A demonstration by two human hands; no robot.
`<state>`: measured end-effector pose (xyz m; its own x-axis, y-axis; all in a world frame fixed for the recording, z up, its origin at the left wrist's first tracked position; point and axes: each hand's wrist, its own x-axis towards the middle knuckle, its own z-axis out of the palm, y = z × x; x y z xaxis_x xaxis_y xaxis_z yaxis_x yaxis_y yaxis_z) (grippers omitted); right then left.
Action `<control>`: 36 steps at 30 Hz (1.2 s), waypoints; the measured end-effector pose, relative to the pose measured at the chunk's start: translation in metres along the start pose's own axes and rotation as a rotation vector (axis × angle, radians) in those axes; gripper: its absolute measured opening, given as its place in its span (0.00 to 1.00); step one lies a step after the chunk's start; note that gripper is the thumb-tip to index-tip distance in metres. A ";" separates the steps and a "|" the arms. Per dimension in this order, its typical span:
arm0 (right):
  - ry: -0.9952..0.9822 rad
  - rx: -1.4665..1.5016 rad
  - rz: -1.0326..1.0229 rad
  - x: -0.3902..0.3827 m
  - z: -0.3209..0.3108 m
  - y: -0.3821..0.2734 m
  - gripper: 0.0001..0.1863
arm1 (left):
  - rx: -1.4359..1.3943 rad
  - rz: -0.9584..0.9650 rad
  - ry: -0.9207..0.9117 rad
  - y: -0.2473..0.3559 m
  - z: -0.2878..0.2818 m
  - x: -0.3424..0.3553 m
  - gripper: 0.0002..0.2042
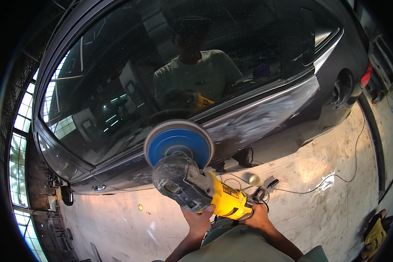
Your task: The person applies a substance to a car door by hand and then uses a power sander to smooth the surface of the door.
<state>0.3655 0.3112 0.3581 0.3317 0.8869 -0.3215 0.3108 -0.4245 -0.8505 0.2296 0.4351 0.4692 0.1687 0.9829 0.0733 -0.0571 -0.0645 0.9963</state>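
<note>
A yellow and black rotary polisher (229,198) is held in both my hands. My left hand (199,219) grips it from below, near its dusty dark gear head (179,181). Around the rear of the body wraps my right hand (258,217). The round blue pad (177,142) with a pale rim is up by the car's side, just below the window; whether it touches the panel I cannot tell. To its right, the dark grey car door (231,144) has a scuffed, whitish sanded patch (266,115).
The dark window glass (131,78) reflects a person and the polisher. A cable (310,192) trails over the pale floor (131,227), near a small round tin (254,180). A side mirror (67,195) sticks out at left. Something yellow and black (374,236) lies lower right.
</note>
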 end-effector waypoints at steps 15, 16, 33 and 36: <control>0.124 0.134 -0.030 0.000 -0.036 0.053 0.18 | -0.005 -0.013 -0.126 0.005 0.079 -0.005 0.32; 0.123 0.135 -0.031 -0.001 -0.039 0.052 0.18 | -0.023 -0.020 -0.120 0.005 0.082 -0.006 0.33; 0.101 0.139 -0.013 0.000 -0.020 0.053 0.15 | 0.000 -0.031 -0.132 -0.003 0.061 -0.008 0.35; 0.078 0.104 -0.061 0.002 -0.007 0.053 0.16 | 0.004 -0.031 -0.123 -0.001 0.046 -0.007 0.35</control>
<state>0.3891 0.2891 0.3151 0.3849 0.8918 -0.2378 0.2395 -0.3453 -0.9074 0.2733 0.4204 0.4701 0.2902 0.9558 0.0470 -0.0461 -0.0352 0.9983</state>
